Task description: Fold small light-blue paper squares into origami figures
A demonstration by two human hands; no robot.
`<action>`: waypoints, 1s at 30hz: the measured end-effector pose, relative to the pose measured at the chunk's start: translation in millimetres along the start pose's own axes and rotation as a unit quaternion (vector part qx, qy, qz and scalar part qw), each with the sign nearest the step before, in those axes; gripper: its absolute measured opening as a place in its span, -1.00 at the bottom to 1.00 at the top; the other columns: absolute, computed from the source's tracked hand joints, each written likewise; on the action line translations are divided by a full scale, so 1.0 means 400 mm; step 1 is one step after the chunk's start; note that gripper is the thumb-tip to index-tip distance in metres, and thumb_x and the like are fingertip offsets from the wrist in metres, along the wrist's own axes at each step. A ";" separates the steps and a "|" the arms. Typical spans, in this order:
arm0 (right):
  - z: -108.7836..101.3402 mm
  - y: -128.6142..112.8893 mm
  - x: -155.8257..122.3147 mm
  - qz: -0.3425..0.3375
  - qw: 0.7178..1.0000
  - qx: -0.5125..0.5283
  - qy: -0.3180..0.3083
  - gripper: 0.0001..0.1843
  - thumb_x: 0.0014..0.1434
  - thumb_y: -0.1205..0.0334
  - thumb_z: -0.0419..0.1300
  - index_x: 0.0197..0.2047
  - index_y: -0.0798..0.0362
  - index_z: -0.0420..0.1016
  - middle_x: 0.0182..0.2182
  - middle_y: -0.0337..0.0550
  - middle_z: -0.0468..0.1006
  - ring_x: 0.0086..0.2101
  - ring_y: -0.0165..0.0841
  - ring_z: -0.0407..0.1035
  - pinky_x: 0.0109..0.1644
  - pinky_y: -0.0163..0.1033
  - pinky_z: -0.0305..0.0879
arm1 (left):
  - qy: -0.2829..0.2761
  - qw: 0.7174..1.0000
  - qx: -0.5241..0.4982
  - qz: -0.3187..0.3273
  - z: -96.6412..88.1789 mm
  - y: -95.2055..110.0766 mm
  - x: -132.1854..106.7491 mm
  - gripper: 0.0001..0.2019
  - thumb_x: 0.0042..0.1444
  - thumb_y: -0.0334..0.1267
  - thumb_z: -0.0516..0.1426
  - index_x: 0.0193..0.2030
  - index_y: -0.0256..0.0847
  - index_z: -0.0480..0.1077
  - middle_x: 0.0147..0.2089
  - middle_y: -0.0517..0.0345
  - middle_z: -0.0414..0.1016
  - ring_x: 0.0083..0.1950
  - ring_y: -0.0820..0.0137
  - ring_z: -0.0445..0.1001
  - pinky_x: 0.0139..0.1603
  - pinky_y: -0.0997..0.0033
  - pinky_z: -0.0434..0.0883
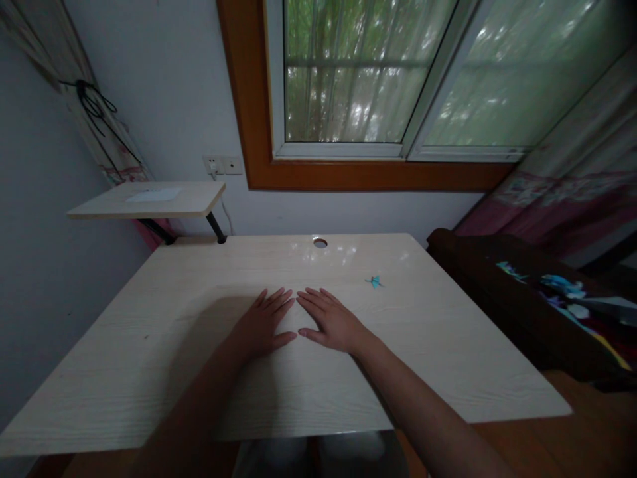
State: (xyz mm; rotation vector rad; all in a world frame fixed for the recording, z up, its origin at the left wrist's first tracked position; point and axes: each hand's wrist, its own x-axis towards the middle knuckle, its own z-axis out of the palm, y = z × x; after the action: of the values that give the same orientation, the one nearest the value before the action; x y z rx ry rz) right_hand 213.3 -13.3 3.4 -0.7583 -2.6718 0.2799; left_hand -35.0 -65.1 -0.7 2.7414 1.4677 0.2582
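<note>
My left hand (263, 324) lies flat on the pale wooden desk (149, 345), fingers stretched out and pointing away from me. My right hand (329, 320) rests flat beside it, palm down, fingers spread slightly. The two sets of fingertips almost touch near the desk's middle. Neither hand holds anything. A small blue paper figure (375, 282), shaped like a tiny bird, sits on the desk to the right of my right hand, a short way beyond its fingertips.
A round cable hole (320, 243) is at the desk's far edge. A raised side shelf (149, 199) with a white sheet stands at the back left. A wall socket (222, 164) and window lie behind. Dark furniture (522, 299) stands on the right.
</note>
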 end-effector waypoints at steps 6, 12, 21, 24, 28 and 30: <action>-0.019 0.033 -0.007 0.067 0.987 0.020 0.143 -0.64 0.32 0.14 0.13 0.17 -0.08 0.43 0.00 -0.08 0.55 -0.01 -0.15 0.37 0.12 0.04 0.27 | 0.088 0.991 -0.094 -0.034 0.019 -0.025 -0.009 -0.51 0.34 -0.06 -0.02 0.36 -0.12 0.16 0.39 0.03 0.22 0.41 0.28 0.15 0.45 0.08 0.08; -0.056 0.148 -0.059 0.215 0.928 -0.050 0.299 -0.78 0.32 0.23 0.08 -0.15 0.04 0.56 -0.33 -0.05 0.51 -0.25 -0.18 0.34 -0.10 -0.05 0.27 | 0.171 0.961 -0.204 -0.080 0.033 -0.057 -0.014 -0.70 0.33 -0.21 0.02 0.14 -0.11 0.40 0.20 0.02 0.42 0.26 0.30 0.35 0.33 0.09 0.31; -0.075 0.276 -0.145 0.346 0.857 -0.127 0.360 -0.68 0.24 0.07 0.15 -0.07 0.10 0.53 -0.15 0.06 0.41 -0.12 -0.09 0.28 0.06 0.03 0.22 | 0.217 0.947 -0.222 -0.081 0.034 -0.076 -0.009 -0.78 0.28 -0.27 0.06 -0.02 -0.13 0.49 0.06 0.01 0.52 0.17 0.26 0.41 0.25 0.03 0.36; -0.068 0.301 -0.148 0.347 0.868 -0.136 0.327 -0.61 0.21 0.04 0.18 0.02 0.10 0.49 -0.06 0.11 0.37 -0.07 -0.06 0.26 0.09 0.05 0.23 | 0.219 0.945 -0.229 -0.085 0.031 -0.076 -0.007 -0.79 0.27 -0.28 0.06 -0.04 -0.13 0.50 0.04 0.02 0.53 0.14 0.26 0.43 0.23 0.04 0.37; -0.067 0.314 -0.145 0.309 0.900 -0.156 0.264 -0.51 0.18 0.04 0.21 0.13 0.08 0.41 0.04 0.11 0.34 -0.04 -0.03 0.27 0.13 0.06 0.23 | 0.219 0.942 -0.238 -0.087 0.021 -0.071 -0.006 -0.80 0.27 -0.28 0.07 -0.07 -0.15 0.50 -0.01 0.02 0.56 0.08 0.29 0.46 0.19 0.09 0.39; -0.070 0.319 -0.147 0.291 0.912 -0.157 0.244 -0.48 0.19 0.06 0.20 0.17 0.07 0.38 0.05 0.10 0.35 -0.04 -0.04 0.29 0.14 0.05 0.24 | 0.214 0.942 -0.243 -0.092 0.017 -0.068 -0.007 -0.80 0.28 -0.27 0.06 -0.07 -0.16 0.50 -0.03 0.02 0.56 0.06 0.30 0.46 0.17 0.12 0.40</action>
State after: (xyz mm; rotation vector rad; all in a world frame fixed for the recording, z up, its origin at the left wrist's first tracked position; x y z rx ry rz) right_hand 330.7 64.6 -22.9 -1.4992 -1.9846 -0.1903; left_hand -57.9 -51.6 -10.3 2.2179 1.4689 1.1023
